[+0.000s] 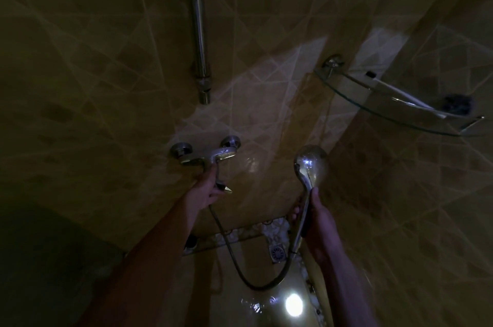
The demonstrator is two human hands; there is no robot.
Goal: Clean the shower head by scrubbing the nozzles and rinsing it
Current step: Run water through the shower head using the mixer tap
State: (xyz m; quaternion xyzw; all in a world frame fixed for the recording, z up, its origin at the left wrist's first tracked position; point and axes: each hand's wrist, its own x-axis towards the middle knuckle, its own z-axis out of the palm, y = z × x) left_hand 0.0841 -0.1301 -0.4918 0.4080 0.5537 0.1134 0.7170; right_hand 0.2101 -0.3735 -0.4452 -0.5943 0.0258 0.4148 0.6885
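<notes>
A glass corner shelf [346,92] carries a dark object [457,104] and toothbrush [400,93].

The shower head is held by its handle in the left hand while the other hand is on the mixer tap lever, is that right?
Not quite: the head view shows the shower head held by its handle in the right hand. It is the left hand that is on the mixer tap lever.

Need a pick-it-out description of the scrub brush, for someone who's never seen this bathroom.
Find the curved glass corner shelf high on the tiled wall, to the right of the vertical chrome pipe. The brush lies on it: a long pale handle ending in a dark bristly tuft at the right end, the only thing visible on that shelf.
</notes>
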